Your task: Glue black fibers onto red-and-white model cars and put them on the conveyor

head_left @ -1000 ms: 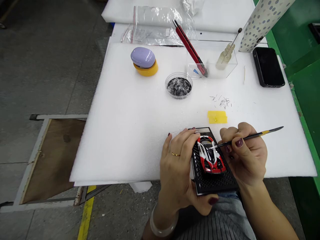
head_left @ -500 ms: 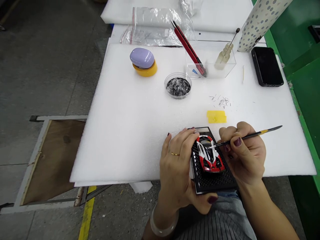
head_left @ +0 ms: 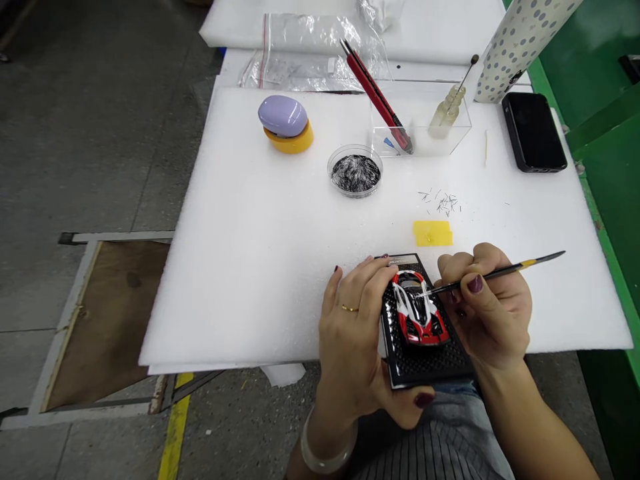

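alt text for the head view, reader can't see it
The left hand holds a black base bearing a red and white model car; the right hand points a slim tool at it. Beyond sit a dish of dark strands and a yellow patch.

The left hand [head_left: 353,327] arches in a wide grip, fingers [head_left: 373,290] pointing forward, left thumb [head_left: 406,405] stretched out on the near side, wrist [head_left: 333,423] below. The right hand [head_left: 493,317] curls in a fine pinch, dark-nailed right thumb [head_left: 484,303] uppermost, its bare right forearm [head_left: 533,420] slanting inward from the lower right.
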Demonstrator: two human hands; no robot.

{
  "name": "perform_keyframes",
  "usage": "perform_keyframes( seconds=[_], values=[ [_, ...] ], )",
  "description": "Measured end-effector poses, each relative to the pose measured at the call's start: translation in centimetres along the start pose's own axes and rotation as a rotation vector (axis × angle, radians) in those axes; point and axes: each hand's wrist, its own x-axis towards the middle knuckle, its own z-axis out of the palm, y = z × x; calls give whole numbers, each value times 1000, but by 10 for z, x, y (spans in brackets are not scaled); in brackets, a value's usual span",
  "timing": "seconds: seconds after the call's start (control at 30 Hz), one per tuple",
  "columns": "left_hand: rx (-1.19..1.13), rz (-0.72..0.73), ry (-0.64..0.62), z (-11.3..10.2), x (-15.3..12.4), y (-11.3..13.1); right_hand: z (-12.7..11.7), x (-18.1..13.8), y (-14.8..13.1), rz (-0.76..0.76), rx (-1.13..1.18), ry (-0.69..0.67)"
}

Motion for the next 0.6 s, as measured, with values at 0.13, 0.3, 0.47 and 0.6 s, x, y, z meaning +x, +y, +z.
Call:
perform_keyframes(
  seconds=[0.13, 0.3, 0.47, 0.6],
  values=[
    [0, 2, 5, 0, 0, 0, 0, 0, -1, 8, 5, 10],
    [-25, 19, 21, 1, 0, 0, 2, 0, -2, 21, 0, 10],
    [-84, 39, 7, 1, -2, -2, 1, 0, -1, 12, 1, -2],
    [-75, 39, 13, 1, -3, -2, 0, -1, -1, 22, 4, 15]
  ],
)
